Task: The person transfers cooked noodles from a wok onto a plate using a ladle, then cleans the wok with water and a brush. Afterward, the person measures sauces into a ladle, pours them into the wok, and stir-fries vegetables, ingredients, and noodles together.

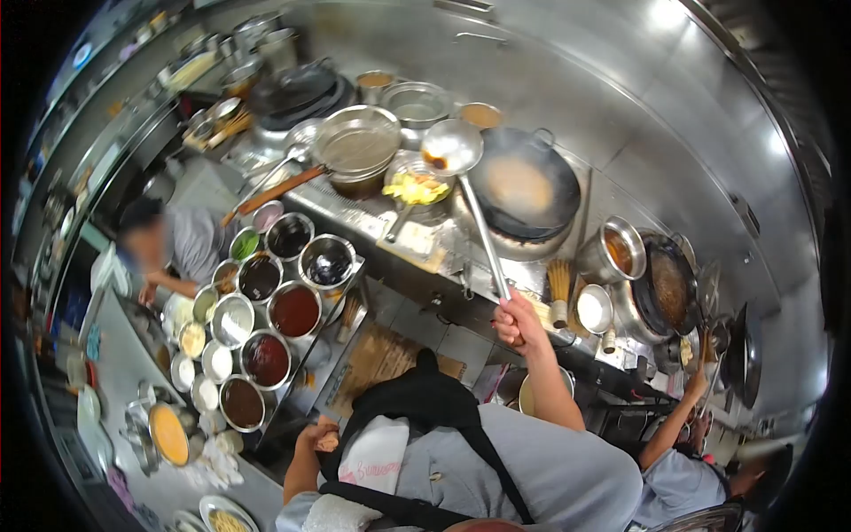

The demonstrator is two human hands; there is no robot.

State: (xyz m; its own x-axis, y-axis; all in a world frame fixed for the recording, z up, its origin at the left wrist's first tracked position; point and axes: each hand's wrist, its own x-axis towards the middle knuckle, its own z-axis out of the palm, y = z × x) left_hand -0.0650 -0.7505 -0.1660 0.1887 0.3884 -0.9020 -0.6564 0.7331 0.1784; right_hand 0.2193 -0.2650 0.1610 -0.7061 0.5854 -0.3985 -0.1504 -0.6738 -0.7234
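Observation:
My right hand [519, 323] is closed around the long handle of a metal ladle [486, 235]. The ladle's bowl has a little brown sauce in it and is raised beside the left rim of a black wok [562, 182]. Steam or blur softens the pale tan contents of the wok. Left of it, a strainer [396, 222] holds yellow and pale cut food [415, 188]. My left hand [317, 436] hangs low at my left side with its fingers curled; whether anything is inside does not show. A white towel [377, 457] is tucked at my apron.
Several metal bowls of sauce [294, 309] crowd the counter on my left. A bamboo brush [558, 288], a metal pot [613, 248] and a second wok [665, 284] stand on the right. One co-worker [191, 244] is at the left, another [683, 479] at the lower right.

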